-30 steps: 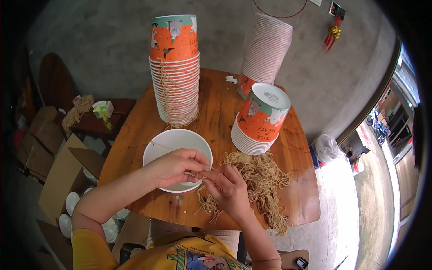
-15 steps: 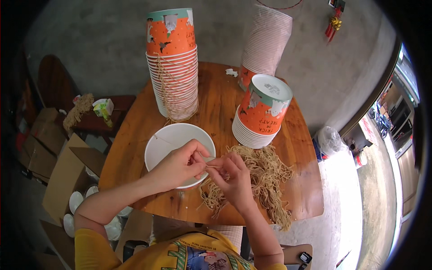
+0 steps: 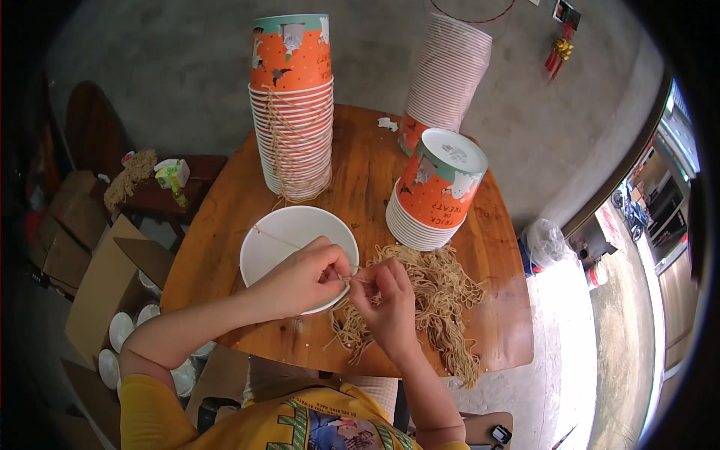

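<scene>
A paper bucket (image 3: pixel 271 251) with a white inside stands mouth up at the near edge of the table. From its far left rim a thin tan string (image 3: pixel 276 238) crosses the mouth toward my hands. My left hand (image 3: pixel 315 276) is over the right part of the bucket, thumb and fingers pinched on the string by the right rim. Close beside it, my right hand (image 3: pixel 388 294) pinches the string too, just outside the rim. Whether it passes through the rim there is hidden by my fingers. Under and beyond my right hand lies a heap of loose tan strings (image 3: pixel 446 292).
Behind the bucket rises a tall stack of orange buckets (image 3: pixel 292 142) with strings hanging down it. A shorter upturned stack (image 3: pixel 435 191) and a plastic-wrapped stack (image 3: pixel 450 75) stand at the right. An open cardboard box (image 3: pixel 101 292) is on the lower left.
Both hands stay pinched at the bucket's right rim, with small finger shifts. More of the string across the bucket's mouth now shows. The whole view has shifted slightly.
</scene>
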Demonstrator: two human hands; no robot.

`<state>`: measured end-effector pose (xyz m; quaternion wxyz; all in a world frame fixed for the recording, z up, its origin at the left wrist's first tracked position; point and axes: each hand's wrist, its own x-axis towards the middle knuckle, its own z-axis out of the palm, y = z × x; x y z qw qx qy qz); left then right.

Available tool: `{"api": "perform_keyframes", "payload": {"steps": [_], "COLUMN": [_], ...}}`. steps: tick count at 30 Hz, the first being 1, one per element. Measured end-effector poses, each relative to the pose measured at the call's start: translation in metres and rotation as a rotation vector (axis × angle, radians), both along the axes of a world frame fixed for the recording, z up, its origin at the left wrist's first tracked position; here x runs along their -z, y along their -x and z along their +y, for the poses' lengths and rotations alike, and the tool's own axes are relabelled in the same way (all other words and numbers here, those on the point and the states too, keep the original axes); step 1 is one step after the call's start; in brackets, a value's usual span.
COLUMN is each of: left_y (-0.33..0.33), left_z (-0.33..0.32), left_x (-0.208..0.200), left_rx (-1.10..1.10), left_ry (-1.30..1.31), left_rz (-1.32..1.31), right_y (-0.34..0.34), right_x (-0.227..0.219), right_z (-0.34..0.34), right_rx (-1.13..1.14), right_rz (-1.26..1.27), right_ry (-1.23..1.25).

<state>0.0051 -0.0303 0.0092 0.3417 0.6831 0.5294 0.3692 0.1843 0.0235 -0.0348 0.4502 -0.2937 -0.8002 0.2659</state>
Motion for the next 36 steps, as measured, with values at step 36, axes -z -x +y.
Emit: {"api": "perform_keyframes", "payload": {"steps": [36], "left_y": [-0.003], "left_z": [0.003], "left_x": [0.008], "left_rx": [-0.035], "left_ry": [-0.004], "left_rz": [-0.229], "right_y": [0.006], "right_x": [0.012], "right_z": [-0.012], "right_rx": [-0.022], "right_rz": [0.327], "right_ry": [0.417]}}
